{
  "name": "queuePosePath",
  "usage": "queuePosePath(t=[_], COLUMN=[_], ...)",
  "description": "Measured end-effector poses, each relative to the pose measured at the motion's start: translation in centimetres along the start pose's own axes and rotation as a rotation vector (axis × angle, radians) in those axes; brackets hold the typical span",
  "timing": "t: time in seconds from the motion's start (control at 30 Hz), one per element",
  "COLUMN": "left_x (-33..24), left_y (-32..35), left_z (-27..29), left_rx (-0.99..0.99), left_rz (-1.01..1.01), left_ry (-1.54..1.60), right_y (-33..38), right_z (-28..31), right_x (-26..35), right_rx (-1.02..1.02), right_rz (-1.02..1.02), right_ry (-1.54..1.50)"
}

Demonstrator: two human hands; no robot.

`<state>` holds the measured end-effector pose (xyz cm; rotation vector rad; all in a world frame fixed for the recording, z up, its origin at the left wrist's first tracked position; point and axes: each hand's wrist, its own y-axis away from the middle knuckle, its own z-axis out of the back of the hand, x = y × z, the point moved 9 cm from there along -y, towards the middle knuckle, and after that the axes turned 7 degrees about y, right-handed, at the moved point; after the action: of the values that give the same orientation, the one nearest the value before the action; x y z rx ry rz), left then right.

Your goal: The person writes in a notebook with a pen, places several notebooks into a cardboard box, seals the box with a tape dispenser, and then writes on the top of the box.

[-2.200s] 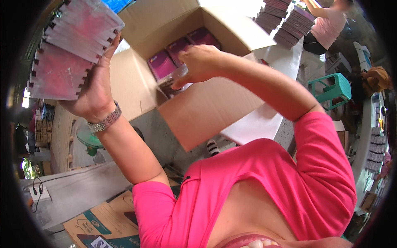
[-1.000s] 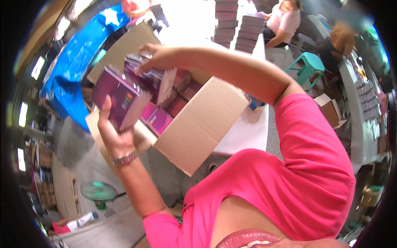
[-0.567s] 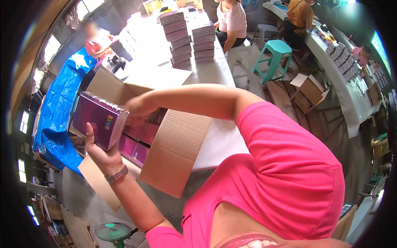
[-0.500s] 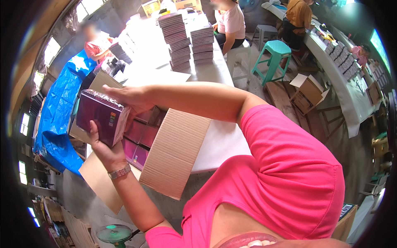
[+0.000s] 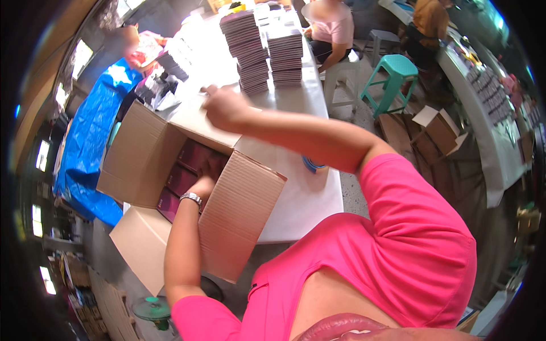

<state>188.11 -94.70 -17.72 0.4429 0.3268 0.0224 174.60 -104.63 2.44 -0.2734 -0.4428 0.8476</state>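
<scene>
inside cardboard box (image 5: 239,210), left hand (image 5: 206,181) half hidden, right hand (image 5: 224,108) blurred

A long white table (image 5: 318,108), teal stool (image 5: 396,71), blue tarp (image 5: 85,148) alongside.

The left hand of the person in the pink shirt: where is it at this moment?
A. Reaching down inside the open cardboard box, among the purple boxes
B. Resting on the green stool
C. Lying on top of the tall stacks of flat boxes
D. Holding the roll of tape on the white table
A: the left hand, with a wristwatch on its wrist, reaches into the open cardboard box among the purple boxes packed there.
</scene>
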Motion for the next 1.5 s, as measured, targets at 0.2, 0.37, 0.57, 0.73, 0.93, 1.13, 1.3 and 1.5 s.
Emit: queuePosePath(t=[0.2,0.37,0.57,0.73,0.93,1.13,1.3,1.5], left_x=[-0.6,0.2,1.9,2.1,0.1,-14.1,-9.3,2.6], left_y=[2.5,-0.5,3.2,4.1,8.2,1.0,5.5,12.9], left_z=[-2.6,-2.5,-2.9,-1.2,14.3,15.0,17.0,12.4], left_rx=[0.121,0.127,0.164,0.231,-1.239,-0.794,-0.883,-0.802], left_rz=[0.353,0.424,0.562,0.449,0.126,-0.213,-0.502,-0.389], left_ry=[-0.055,-0.027,0.084,0.521,1.202,1.676,2.036,2.181], right_y=[-1.1,-3.2,-6.8,-4.2,1.0,3.6,3.0,1.2], right_z=[5.4,-4.3,-10.0,-4.7,-3.7,5.3,8.5,2.7], right_x=[-25.5,-51.2,-45.4,-44.6,-38.0,-18.1,2.0,12.8], right_rx=[-0.381,-0.181,0.219,-0.338,-0.658,-0.806,-0.647,-0.501], right_rz=[-0.198,-0.444,-0.302,-0.292,-0.344,0.072,0.567,0.602], right_ry=[-0.091,-0.274,-0.661,-0.349,-0.291,-0.167,0.126,0.027])
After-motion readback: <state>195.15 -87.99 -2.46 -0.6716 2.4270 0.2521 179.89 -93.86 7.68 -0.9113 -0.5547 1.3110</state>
